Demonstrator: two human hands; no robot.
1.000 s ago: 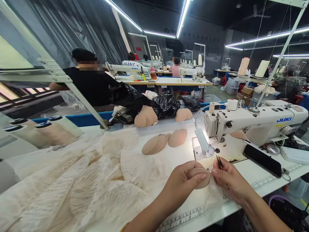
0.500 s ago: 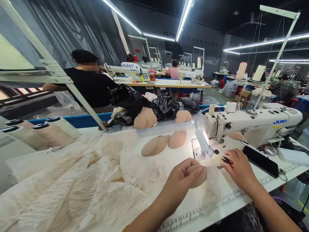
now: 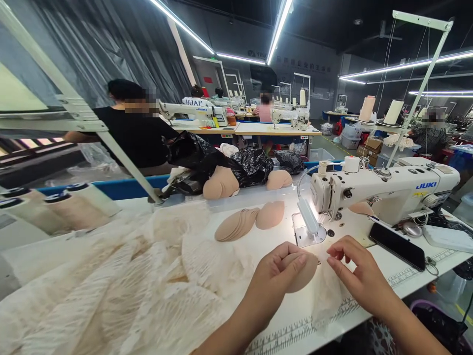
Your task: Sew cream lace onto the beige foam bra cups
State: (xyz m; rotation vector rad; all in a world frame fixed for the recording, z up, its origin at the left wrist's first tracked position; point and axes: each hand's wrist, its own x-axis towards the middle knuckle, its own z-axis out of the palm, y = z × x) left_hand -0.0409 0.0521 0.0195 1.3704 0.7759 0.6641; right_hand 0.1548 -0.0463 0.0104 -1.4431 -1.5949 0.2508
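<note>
My left hand (image 3: 277, 276) is closed on a beige bra cup (image 3: 305, 276), thumb on top and fingers curled behind. Thin sheer fabric (image 3: 325, 293) hangs from the cup's right side over the table. At that fabric's upper edge, my right hand (image 3: 360, 273) has its thumb and forefinger close together in a pinch. Its other fingers are curled, and whether they hide anything is unclear. Behind my hands stands the white sewing machine (image 3: 388, 187), its lamp (image 3: 308, 215) lighting the needle plate (image 3: 314, 238).
Left of the machine lie a fanned stack of beige cups (image 3: 236, 225) and another cup (image 3: 270, 215). Pale lace fabric (image 3: 121, 286) covers the table's left side. A phone (image 3: 397, 245) rests at the right. Thread cones (image 3: 72, 211) stand at the left; a person in black (image 3: 129, 130) sits beyond.
My right hand has moved left toward the cup and fabric. The red-and-black snips seen by it earlier no longer show. My left hand keeps hold of the cup.
</note>
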